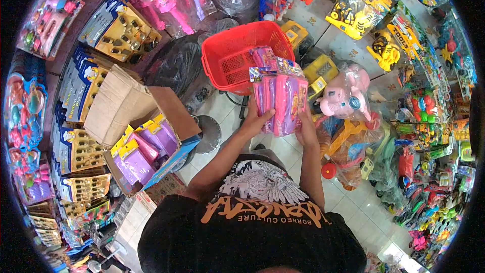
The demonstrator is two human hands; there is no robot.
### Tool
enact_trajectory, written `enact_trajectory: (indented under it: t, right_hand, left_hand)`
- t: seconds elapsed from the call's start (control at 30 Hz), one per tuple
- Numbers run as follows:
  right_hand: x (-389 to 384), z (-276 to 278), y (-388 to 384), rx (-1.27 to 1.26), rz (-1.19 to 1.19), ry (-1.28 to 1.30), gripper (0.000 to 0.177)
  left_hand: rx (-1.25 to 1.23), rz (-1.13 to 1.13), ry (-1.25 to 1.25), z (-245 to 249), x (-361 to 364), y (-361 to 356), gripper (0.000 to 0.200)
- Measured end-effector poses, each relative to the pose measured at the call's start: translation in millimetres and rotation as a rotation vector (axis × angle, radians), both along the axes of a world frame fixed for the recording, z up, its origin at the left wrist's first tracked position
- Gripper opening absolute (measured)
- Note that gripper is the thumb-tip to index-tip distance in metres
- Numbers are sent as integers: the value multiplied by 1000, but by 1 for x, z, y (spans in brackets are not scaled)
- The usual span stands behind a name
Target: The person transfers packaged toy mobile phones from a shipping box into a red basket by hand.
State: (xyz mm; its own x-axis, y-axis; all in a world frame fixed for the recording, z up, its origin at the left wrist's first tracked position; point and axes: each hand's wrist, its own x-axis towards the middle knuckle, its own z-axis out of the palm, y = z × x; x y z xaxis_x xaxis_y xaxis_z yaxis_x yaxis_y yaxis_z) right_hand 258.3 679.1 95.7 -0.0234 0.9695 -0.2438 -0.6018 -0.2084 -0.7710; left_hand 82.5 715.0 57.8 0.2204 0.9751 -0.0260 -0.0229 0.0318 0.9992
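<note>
Between both hands is a bundle of plastic-wrapped pink and purple toy packs [281, 102], held upright with printed header cards at the top. My left hand [256, 122] is closed around its left side, thumb across the front. My right hand [306, 127] grips the lower right side; some of its fingers are hidden behind the packs. Just beyond the bundle stands a red plastic basket [211, 50] with a perforated bottom. More pink packs [263, 56] show at the basket's right side, partly covered by the bundle.
At the left an open cardboard box [174, 108] holds purple packs [132, 164] with yellow headers. A pink bagged toy [346, 93] and an orange bagged toy [348, 139] lie at the right. Hanging kitchen play sets [126, 30] and yellow tool sets [356, 12] surround the tiled floor.
</note>
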Motion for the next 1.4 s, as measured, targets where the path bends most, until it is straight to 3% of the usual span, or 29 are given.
enact_trajectory:
  t: [0.03, 0.13, 0.17, 0.3, 0.47, 0.6, 0.63, 0.67, 0.73, 0.77, 0.87, 0.97, 1.07, 1.1, 1.13, 1.2, 1.27, 1.33, 1.4]
  right_hand:
    - [0, -2, 9, 1, -11, -1, 58]
    - [9, -16, 43, 28, -23, -3, 58]
    - [13, -22, 56, 61, -13, 4, 58]
    - [19, -23, 111, 48, -80, -121, 55]
    - [28, -34, 186, -28, -54, -201, 51]
    - [24, -40, 234, -28, 76, -415, 55]
    - [24, -51, 245, -25, 110, -533, 57]
    - [26, -60, 257, -15, 142, -653, 59]
    - [20, -60, 274, 17, 151, -765, 62]
    - [17, -62, 282, 10, 176, -744, 62]
    - [13, -78, 294, -51, 248, -651, 64]
    - [7, -82, 308, 89, 207, -635, 67]
    - [19, -111, 311, 106, 239, -708, 68]
    - [18, -91, 310, 2, 317, -932, 63]
    - [22, -102, 310, 1, 316, -931, 63]
    - [24, -119, 305, -92, 407, -701, 62]
    - [27, -124, 298, -98, 436, -677, 64]
    - [13, -90, 290, 56, 291, -973, 67]
    - [6, -96, 283, 79, 172, -1034, 67]
  left_hand:
    - [39, 35, 134, 4, 0, 8, 87]
    - [40, 47, 34, 1, 8, 49, 80]
    - [31, 78, 105, 0, 12, 63, 77]
    - [-78, -50, -23, 1, 18, 126, 88]
    - [-265, -37, -136, -7, 22, 192, 85]
    - [-366, -40, -89, -17, 16, 227, 85]
    - [-346, -74, -259, -39, 20, 240, 87]
    - [-345, -79, -266, -59, 24, 246, 87]
    - [-486, 27, -495, -63, 26, 247, 88]
    - [-388, 50, -405, -67, 25, 250, 91]
    - [-545, 21, -322, -101, 26, 256, 94]
    - [-482, 114, -262, -169, 44, 263, 98]
    - [-571, 40, -387, -212, 46, 260, 99]
    - [-485, 63, -341, -214, 46, 258, 94]
    - [-485, 61, -341, -202, 42, 258, 94]
    - [-605, -88, -357, -189, 34, 253, 89]
    - [-627, -102, -371, -194, 31, 249, 88]
    - [-651, -119, -384, -204, 34, 248, 88]
    - [-657, 24, -566, -211, 39, 245, 61]
